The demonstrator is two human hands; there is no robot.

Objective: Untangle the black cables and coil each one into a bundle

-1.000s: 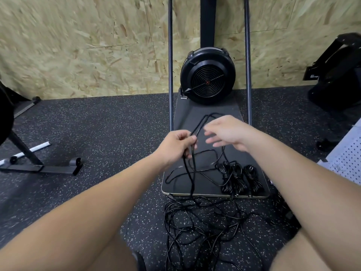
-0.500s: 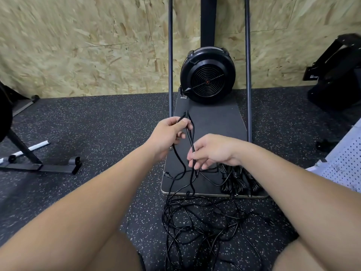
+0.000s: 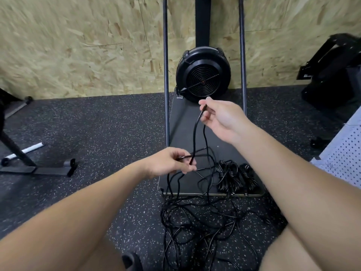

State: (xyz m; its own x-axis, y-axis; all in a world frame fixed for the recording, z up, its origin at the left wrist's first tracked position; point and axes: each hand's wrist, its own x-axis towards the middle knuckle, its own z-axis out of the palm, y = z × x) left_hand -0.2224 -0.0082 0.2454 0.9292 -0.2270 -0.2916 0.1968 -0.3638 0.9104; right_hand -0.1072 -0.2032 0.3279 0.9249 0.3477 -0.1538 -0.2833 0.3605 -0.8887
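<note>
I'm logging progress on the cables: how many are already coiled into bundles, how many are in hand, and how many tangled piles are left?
Coiled bundles on the black board: 3
Cable held between left hand and right hand: 1
Tangled pile on the floor: 1
Total: 5

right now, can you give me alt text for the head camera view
A person's right hand lifts a black cable while the left hand pinches it lower down, above a tangled pile of cables on the speckled floor. Three coiled bundles lie on a dark platform before a round black fan.
</note>
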